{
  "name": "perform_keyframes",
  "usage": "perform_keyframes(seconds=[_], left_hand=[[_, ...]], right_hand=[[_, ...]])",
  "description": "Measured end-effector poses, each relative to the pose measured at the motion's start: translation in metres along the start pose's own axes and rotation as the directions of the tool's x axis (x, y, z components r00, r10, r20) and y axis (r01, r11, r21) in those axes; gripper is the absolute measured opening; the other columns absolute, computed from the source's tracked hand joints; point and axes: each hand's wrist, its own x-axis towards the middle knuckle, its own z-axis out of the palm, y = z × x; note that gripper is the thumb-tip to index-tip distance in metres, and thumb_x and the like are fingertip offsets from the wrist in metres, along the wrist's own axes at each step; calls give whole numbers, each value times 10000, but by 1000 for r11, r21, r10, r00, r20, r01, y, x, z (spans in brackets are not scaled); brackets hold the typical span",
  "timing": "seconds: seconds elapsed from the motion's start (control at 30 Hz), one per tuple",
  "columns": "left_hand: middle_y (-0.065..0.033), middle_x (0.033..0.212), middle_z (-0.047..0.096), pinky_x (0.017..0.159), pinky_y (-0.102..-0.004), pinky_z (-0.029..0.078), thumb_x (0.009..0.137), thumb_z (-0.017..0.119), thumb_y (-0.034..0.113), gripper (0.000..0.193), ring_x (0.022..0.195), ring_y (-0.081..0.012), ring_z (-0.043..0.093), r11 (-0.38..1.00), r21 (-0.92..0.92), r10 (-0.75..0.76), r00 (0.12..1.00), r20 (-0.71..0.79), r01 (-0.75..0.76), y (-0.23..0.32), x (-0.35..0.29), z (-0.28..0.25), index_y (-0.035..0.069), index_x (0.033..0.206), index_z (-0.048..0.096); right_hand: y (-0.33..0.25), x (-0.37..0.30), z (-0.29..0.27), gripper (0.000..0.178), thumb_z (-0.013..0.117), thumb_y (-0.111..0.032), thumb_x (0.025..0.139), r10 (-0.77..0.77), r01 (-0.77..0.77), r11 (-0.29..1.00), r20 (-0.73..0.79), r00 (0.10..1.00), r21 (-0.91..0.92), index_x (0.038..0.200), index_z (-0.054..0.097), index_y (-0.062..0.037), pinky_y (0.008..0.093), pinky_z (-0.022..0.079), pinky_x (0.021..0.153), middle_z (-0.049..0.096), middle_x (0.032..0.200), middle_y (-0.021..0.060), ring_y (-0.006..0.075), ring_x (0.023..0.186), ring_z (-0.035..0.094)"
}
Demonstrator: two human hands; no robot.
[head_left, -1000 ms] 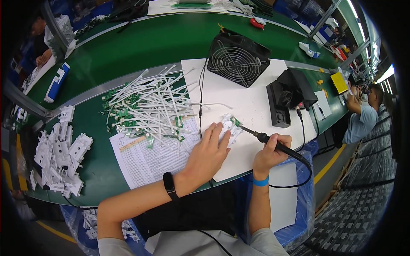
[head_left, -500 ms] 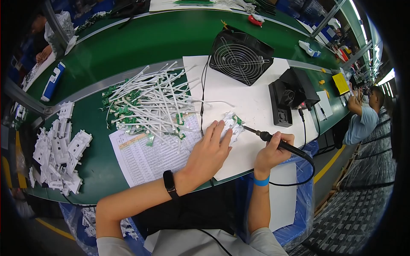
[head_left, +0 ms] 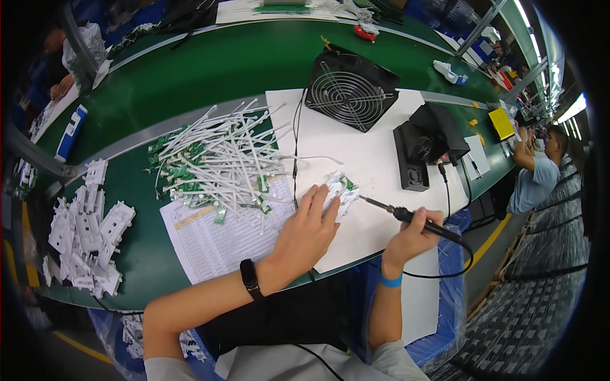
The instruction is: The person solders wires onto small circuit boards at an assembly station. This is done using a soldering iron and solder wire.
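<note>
My right hand (head_left: 413,242) grips a soldering iron (head_left: 410,217) by its black handle. Its metal tip points left, a short way off a white plastic part (head_left: 348,199) that carries a small green circuit board (head_left: 345,183). Over the near left side of that part lies my left hand (head_left: 310,222), its fingertips holding it against the white sheet (head_left: 375,219). The left thumb is mostly hidden. Beyond the left hand is a heap of white cables with green circuit boards (head_left: 219,159), partly covering a printed paper sheet (head_left: 222,247).
A black fan with a wire guard (head_left: 349,95) stands behind the work. To its right is a black soldering station with a holder (head_left: 413,159). White plastic parts (head_left: 89,232) are piled at the far left. The iron's cord (head_left: 438,275) loops at right. A co-worker (head_left: 537,171) sits farther right.
My right hand has drawn the soldering iron back to the right and toward me, so its tip has left the circuit board. My left hand stays on the part. The whole view has shifted slightly.
</note>
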Motion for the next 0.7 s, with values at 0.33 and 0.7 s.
perform_keyframes(seconds=[0.33, 0.7], left_hand=[[-264, 1401, 479, 994, -441, 512, 881, 713, 153, 448, 1304, -433, 483, 999, -39, -15, 999, -31, 14, 0, -2, 2, -7, 1283, 600], [-267, 1390, 490, 996, -445, 512, 887, 706, 160, 440, 1294, -431, 493, 1000, -27, 7, 999, -52, -8, -3, -3, 4, -9, 1278, 599]], right_hand=[[-5, 116, -23, 171, 645, -138, 1013, -304, 287, 932, -46, 952, -221, 918, 562, -24, 229, 423, 692, 533, 830, 0, 66, 785, 502], [62, 135, 20, 173, 696, -134, 965, -102, 200, 933, 312, 945, -300, 958, 617, 20, 257, 444, 645, 611, 779, 57, 96, 716, 553]])
